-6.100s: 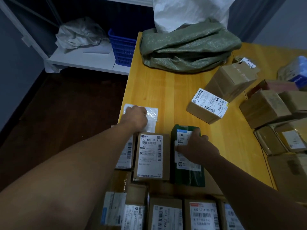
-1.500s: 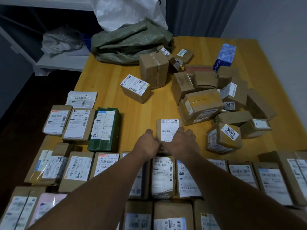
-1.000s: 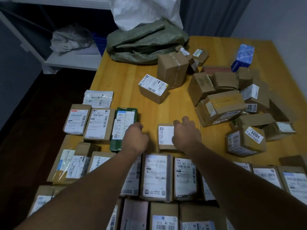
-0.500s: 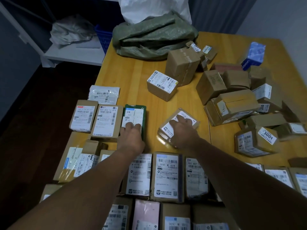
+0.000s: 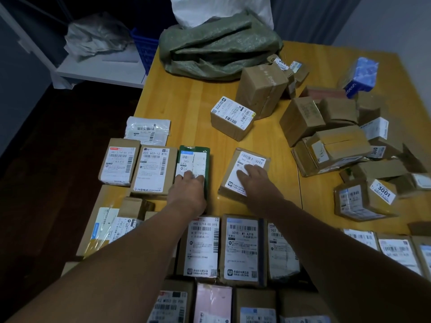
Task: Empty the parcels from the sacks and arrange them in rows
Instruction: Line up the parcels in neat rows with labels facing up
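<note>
My right hand (image 5: 253, 179) presses flat on a small brown labelled parcel (image 5: 250, 160) lying slightly askew on the wooden table (image 5: 186, 108). My left hand (image 5: 190, 183) rests with straight fingers on the near end of a green parcel (image 5: 194, 159), the right end of a row with two brown labelled boxes (image 5: 154, 169) (image 5: 120, 160). More labelled parcels lie in rows (image 5: 241, 248) near me. A green sack (image 5: 219, 50) lies crumpled at the table's far end, with a white sack (image 5: 219, 8) behind it.
A loose heap of brown boxes (image 5: 335, 145) covers the table's right side, with a blue box (image 5: 360, 75) at the back. One labelled box (image 5: 232, 117) sits alone mid-table. A flat plastic mailer (image 5: 148, 130) lies by the left edge. A white shelf (image 5: 100, 71) stands beyond.
My right hand has laid the small brown parcel flat on the table to the right of the green parcel. My left hand stays on the green parcel.
</note>
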`<state>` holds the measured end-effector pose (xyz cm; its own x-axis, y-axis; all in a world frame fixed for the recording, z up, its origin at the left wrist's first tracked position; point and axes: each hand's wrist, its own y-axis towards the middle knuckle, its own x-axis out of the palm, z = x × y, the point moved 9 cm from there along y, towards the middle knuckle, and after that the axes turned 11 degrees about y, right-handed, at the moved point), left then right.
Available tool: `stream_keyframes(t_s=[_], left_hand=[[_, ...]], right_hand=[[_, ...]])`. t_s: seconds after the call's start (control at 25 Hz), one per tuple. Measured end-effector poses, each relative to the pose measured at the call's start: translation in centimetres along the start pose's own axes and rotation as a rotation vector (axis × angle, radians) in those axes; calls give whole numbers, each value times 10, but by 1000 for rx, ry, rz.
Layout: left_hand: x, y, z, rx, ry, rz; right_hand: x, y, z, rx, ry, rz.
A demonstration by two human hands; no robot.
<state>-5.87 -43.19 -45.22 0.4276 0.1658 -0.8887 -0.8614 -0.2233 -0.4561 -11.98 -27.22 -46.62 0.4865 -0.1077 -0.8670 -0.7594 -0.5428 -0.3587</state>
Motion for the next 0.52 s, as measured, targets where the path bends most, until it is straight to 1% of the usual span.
stream_keyframes(t_s=[0.08, 0.16, 0.24, 0.32, 0.36, 0.4, 0.44, 0.52], left_hand=[[-1, 1, -1, 5, -21, 2], [-1, 2, -1, 6, -32, 2], [-1, 1, -2, -2, -43, 3], [0, 0, 0, 5, -49, 0], [0, 0, 0, 14, -50, 0], [0, 0, 0, 17, -54, 2], [0, 0, -1, 13, -61, 6], [1, 1, -3, 13, -59, 6]], right_hand=[[1, -2, -13, -106, -6, -5], [1, -6, -25, -174, 53, -15], [1, -9, -35, -192, 142, -8], [-8, -8, -35, -134, 252, 114], [-15, -6, -31, -71, 286, 198], [-19, -2, -26, 1, 283, 244], [-18, 1, -24, 50, 258, 242], [-6, 6, -24, 77, 212, 152]])
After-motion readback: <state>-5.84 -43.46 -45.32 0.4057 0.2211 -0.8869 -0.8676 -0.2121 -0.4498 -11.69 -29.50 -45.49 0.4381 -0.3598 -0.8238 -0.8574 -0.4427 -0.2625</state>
